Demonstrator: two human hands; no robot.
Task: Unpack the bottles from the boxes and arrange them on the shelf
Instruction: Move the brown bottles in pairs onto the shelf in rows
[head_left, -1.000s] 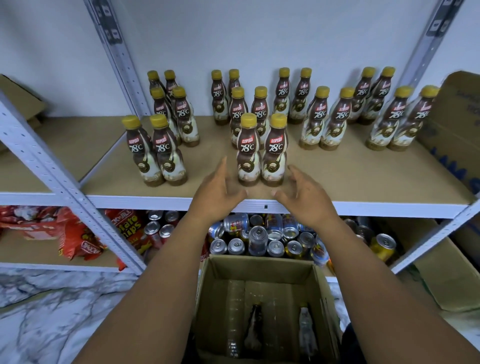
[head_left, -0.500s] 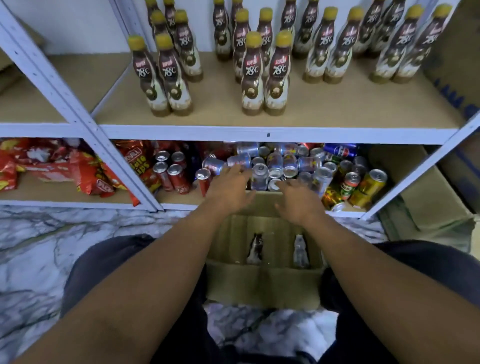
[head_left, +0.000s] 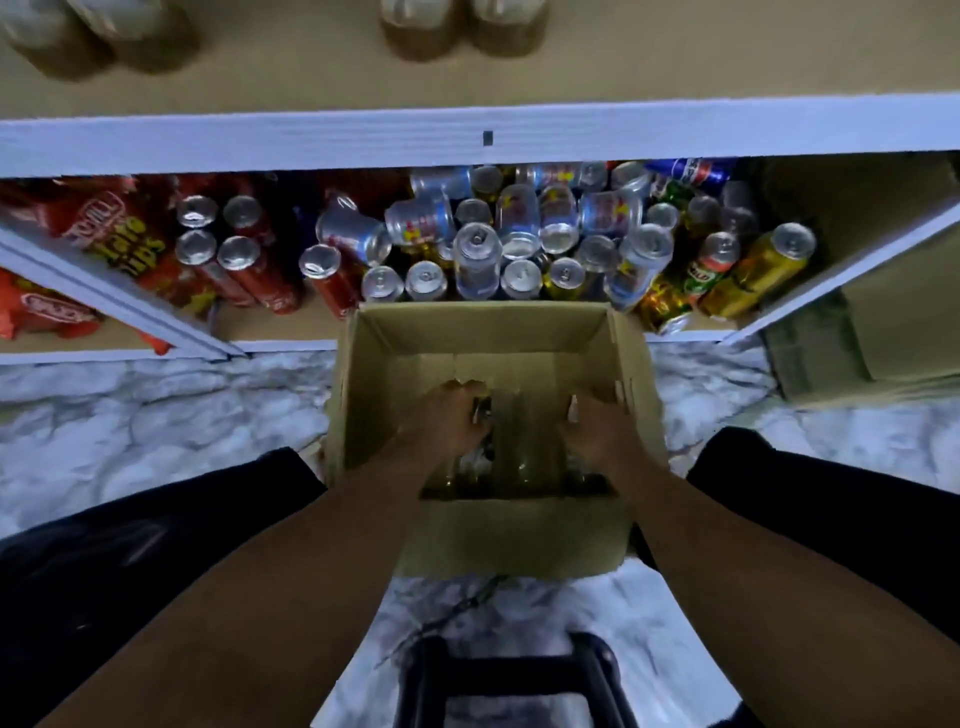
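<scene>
Cardboard, plain and brown, forms the open box (head_left: 519, 540) standing on the marble-patterned floor (head_left: 156, 415) between the person's dark-trousered knees (head_left: 166, 530), its far side close against the low shelf. Both arms reach down into it. The left hand (head_left: 451, 422) is deep inside on the left, its fingers curled round the top of a dark bottle (head_left: 482, 410) that stands in the box, most of it hidden by the hand and by shiny clear film (head_left: 519, 447) lining the bottom. The right hand (head_left: 597, 434) is inside on the right, its back turned up and its fingers bent downward; a pale sliver (head_left: 574, 404) shows just beside the fingertips, but I cannot tell whether that hand grips anything. The hands are apart, with the film between them. Beyond the box, the low shelf holds a crowd of drink cans (head_left: 478, 260), some upright and some lying on their sides, with red cans (head_left: 244, 265) further left and red snack bags (head_left: 109, 228) at the far left. Above runs the white front edge of the upper shelf (head_left: 311, 140), and on its tan board the blurred bases of bottles already set out (head_left: 421, 31) show at the far top of the view. Another cardboard carton (head_left: 883, 291) sits at the right. A black stool (head_left: 509, 675) stands nearest, between the forearms.
</scene>
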